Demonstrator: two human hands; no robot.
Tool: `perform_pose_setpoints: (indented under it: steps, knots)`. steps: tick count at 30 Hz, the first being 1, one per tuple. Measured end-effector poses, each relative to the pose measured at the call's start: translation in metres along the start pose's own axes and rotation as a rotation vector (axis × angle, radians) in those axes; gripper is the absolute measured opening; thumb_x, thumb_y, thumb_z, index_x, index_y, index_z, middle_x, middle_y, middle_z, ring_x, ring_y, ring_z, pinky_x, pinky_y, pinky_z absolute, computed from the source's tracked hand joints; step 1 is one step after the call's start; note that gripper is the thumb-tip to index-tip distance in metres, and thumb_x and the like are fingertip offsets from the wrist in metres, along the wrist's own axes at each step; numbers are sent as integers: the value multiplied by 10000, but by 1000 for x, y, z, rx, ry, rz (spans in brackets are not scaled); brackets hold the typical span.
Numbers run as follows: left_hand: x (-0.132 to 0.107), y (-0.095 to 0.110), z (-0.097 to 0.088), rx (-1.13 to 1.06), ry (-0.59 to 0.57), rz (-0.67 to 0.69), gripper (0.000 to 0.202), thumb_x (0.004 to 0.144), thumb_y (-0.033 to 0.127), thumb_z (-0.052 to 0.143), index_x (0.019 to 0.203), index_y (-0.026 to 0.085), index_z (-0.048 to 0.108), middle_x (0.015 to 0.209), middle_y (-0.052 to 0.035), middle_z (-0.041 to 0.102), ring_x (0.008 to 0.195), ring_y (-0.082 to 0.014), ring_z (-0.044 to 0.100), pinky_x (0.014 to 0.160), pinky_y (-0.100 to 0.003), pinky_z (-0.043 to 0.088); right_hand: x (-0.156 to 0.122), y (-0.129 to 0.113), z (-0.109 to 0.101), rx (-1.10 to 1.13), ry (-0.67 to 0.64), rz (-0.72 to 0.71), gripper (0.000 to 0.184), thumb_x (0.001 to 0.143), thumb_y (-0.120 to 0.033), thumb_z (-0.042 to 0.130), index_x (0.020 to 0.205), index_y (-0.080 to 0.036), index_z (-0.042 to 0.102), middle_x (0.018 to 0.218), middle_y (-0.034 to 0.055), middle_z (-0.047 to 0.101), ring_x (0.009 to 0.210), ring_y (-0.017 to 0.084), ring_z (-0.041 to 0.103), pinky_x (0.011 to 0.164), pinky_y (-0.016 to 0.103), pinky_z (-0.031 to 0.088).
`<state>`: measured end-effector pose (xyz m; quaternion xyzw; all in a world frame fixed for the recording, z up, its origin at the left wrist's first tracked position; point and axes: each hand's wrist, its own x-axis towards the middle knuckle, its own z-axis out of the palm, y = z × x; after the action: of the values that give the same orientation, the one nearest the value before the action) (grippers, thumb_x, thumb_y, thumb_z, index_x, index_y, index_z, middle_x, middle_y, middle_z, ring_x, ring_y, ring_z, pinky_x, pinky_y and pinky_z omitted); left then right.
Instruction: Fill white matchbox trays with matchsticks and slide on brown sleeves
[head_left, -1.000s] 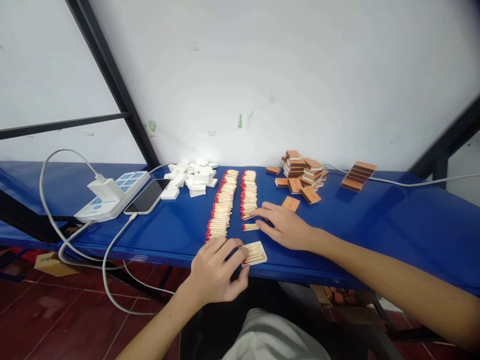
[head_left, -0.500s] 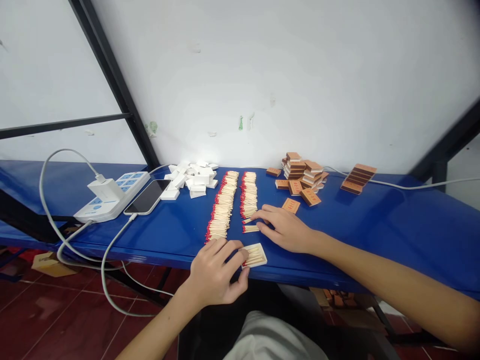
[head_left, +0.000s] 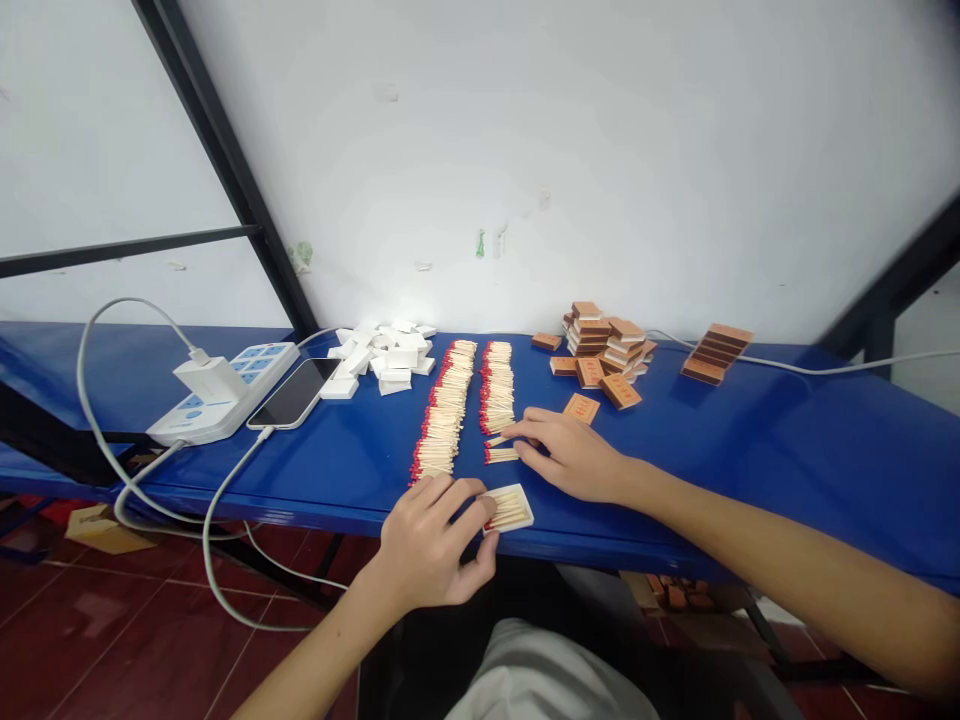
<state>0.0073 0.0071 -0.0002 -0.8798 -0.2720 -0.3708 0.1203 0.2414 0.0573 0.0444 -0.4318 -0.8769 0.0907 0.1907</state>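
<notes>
My left hand [head_left: 439,540] grips a white matchbox tray [head_left: 527,507] at its left end, by the table's front edge. Several red-tipped matches [head_left: 510,508] lie inside the tray. My right hand [head_left: 570,452] has its thumb and fingertips closed on a few matches [head_left: 495,441] at the near end of the right-hand row of matches [head_left: 498,390]. A small group of matches [head_left: 501,455] lies just below those fingertips. The longer left-hand row of matches [head_left: 444,415] runs beside it, its near end behind my left hand.
White empty trays [head_left: 386,352] are heaped at the back left. Brown matchboxes [head_left: 596,335] are stacked at the back right, near a leaning set of brown boxes [head_left: 716,353]. A phone [head_left: 292,393], power strip [head_left: 225,395] and white cables [head_left: 214,545] occupy the left side.
</notes>
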Motion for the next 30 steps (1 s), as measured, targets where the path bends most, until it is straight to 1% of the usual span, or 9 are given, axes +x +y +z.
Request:
perform_pose_setpoints:
  steps: [3,6,15,18,22,25,30]
  knots:
    - [-1,0,0,1,0,1,176,805,197,609,979,187,629,957,-63,704,790,-220,597,701,-364,489,0,0,0,23,33,-11,282,993,-211,445,1111,-177,699,902,57,624,818,179,597,742,292,435]
    - [-1,0,0,1,6,5,172,804,196,608,974,184,632,952,-64,703,781,-218,590,695,-363,490,0,3,1,28,57,-4,283,996,-216,447,1127,-180,695,920,59,636,824,178,599,749,293,436]
    - [2,0,-1,4,14,8,160,807,199,590,957,185,643,933,-61,699,754,-200,580,685,-346,495,1,5,2,4,19,40,311,978,-201,452,1170,-171,694,945,71,683,787,174,613,745,304,445]
    - [2,0,-1,1,12,8,167,804,201,594,962,186,646,940,-64,701,763,-204,585,690,-348,498,1,4,1,4,20,40,329,975,-205,444,1197,-175,686,1001,82,705,834,190,640,773,323,465]
    - [1,0,0,1,11,8,173,799,203,607,967,185,646,949,-63,703,769,-210,588,686,-354,497,0,5,3,21,29,36,346,978,-228,441,1235,-185,668,1097,90,725,977,226,666,857,359,491]
    - [0,0,-1,4,14,4,167,801,202,606,963,182,646,947,-64,704,767,-212,587,682,-358,496,0,6,4,29,25,37,360,980,-245,448,1275,-196,647,1162,86,722,1051,234,664,911,368,490]
    - [1,1,-1,0,10,3,160,804,196,599,956,181,644,942,-67,702,766,-210,583,684,-354,495,1,4,1,7,-8,40,371,981,-247,447,1303,-197,625,1158,82,726,1030,230,674,889,353,484]
